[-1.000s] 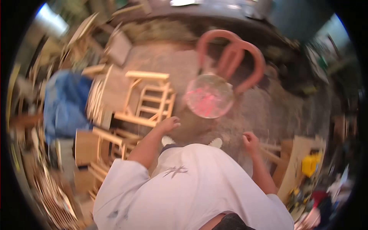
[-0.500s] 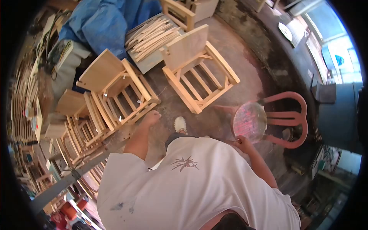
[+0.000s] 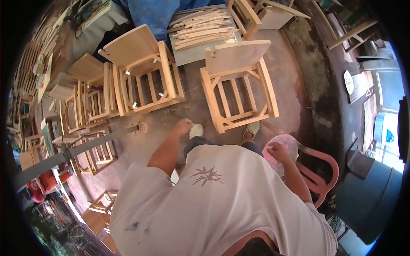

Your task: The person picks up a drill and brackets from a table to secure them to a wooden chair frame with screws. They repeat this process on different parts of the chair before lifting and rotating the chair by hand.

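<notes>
My left hand point(image 3: 183, 126) hangs loosely closed beside my left shoe point(image 3: 196, 130), with nothing visible in it. In front of it stands a bare wooden chair point(image 3: 173, 77) with a pale panel back and small white pieces on its frame. My right hand point(image 3: 277, 152) is curled above the round seat of a pink chair point(image 3: 318, 155); whether its fingers hold anything is hidden. Another wooden chair frame point(image 3: 239, 91) stands straight ahead, its slatted underside showing and its front leg close to my right shoe point(image 3: 253, 128).
More wooden chairs point(image 3: 87, 100) line up at the left. A grey metal bar point(image 3: 92, 145) crosses at the left side. Behind the chairs, a stack of wood strips point(image 3: 203, 30) lies near a blue tarp point(image 3: 151, 15). A dark blue-grey bin-like object point(image 3: 363, 196) stands at the right.
My view has turned, and the wooden chairs now appear closer. My right foot has come into sight near the front chair. My right hand has lifted from the pink seat's edge to above the seat.
</notes>
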`<state>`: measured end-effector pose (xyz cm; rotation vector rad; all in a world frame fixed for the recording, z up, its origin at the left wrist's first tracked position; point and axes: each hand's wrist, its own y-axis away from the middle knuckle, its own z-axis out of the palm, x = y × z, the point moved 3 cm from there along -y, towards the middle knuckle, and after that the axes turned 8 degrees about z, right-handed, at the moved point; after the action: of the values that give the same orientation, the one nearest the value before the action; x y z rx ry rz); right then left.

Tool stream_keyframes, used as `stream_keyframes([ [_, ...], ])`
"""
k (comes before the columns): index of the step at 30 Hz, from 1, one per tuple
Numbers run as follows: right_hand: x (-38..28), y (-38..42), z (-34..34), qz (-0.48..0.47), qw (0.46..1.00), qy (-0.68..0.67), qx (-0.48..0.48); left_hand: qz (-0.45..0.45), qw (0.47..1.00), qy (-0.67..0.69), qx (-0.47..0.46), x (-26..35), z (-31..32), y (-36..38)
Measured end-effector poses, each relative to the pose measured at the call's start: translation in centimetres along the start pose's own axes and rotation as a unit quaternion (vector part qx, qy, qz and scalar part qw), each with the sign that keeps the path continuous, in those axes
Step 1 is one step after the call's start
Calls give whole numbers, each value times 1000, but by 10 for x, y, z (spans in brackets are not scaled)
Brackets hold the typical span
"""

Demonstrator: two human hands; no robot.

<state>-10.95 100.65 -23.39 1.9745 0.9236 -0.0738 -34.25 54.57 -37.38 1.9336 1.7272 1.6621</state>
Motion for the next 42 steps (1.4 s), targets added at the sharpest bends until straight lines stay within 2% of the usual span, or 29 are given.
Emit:
stream_keyframes([
  [4, 65, -105, -42, -34, 997, 62, -31, -75, 994, 83, 21, 20, 44, -21],
  [6, 94, -170, -67, -19, 998, 5, -55, -3, 995, 50, 91, 26, 75, -38],
  [7, 98, -202, -86, -25, 997, 13, -65, -14, 993, 56, 99, 49, 89, -41],
  [9, 108, -252, -100, -25, 999, 14, -15, -112, 981, 64, 143, 76, 110, -40],
  [10, 128, -288, -100, -29, 999, -6, 34, -126, 980, 68, 140, 80, 130, -47],
  [11, 143, -332, -100, -37, 995, -27, 86, -107, 968, 78, 214, 81, 142, -61],
  [12, 139, -368, -106, -30, 997, 3, 75, -82, 952, 82, 285, 78, 150, -80],
  [13, 135, -400, -107, -23, 997, 36, 62, -92, 951, 83, 284, 68, 163, -98],
  [15, 123, -457, -97, -67, 994, 1, 82, -85, 891, 148, 420, 43, 168, -140],
  [16, 100, -461, -93, -80, 989, -51, 109, -83, 904, 201, 369, 42, 163, -159],
  [17, 64, -453, -91, -92, 981, -102, 136, -82, 910, 255, 317, 45, 154, -174],
  [18, 42, -456, -88, -90, 983, -97, 129, -90, 909, 258, 316, 50, 146, -183],
  [20, 20, -468, -69, -26, 984, -171, -35, -133, 922, 130, 339, 61, 134, -196],
  [21, 22, -476, -62, -26, 981, -189, -17, -137, 921, 133, 339, 60, 132, -205],
  [23, 13, -461, -65, -13, 982, -188, -3, -133, 905, 306, 265, 55, 135, -214],
  [24, 3, -456, -69, -9, 982, -187, 15, -131, 902, 310, 271, 64, 129, -214],
  [26, 32, -481, -55, -6, 967, -249, 47, -136, 900, 291, 294, 87, 125, -190],
  [28, 8, -457, -73, -56, 953, -295, 50, -90, 887, 260, 370, 57, 146, -187],
  [29, 6, -454, -83, -48, 967, -247, 33, -70, 872, 274, 399, 61, 144, -175],
  [30, 0, -441, -94, -61, 969, -239, -4, -57, 857, 290, 422, 66, 154, -152],
  [31, -23, -409, -104, -64, 969, -238, -32, -85, 854, 303, 413, 77, 159, -123],
  [33, -48, -373, -119, -129, 979, -161, -9, -111, 833, 319, 438, 95, 155, -65],
  [35, -74, -328, -139, -117, 990, -77, -27, -88, 805, 358, 464, 118, 162, -9],
  [36, -88, -299, -147, -142, 987, -62, -36, -90, 784, 363, 495, 129, 166, 23],
  [38, -126, -244, -154, -202, 977, -31, -59, -182, 779, 247, 546, 145, 172, 92],
  [42, -182, -156, -151, -261, 952, -24, -159, -210, 709, 291, 606, 173, 181, 212],
])
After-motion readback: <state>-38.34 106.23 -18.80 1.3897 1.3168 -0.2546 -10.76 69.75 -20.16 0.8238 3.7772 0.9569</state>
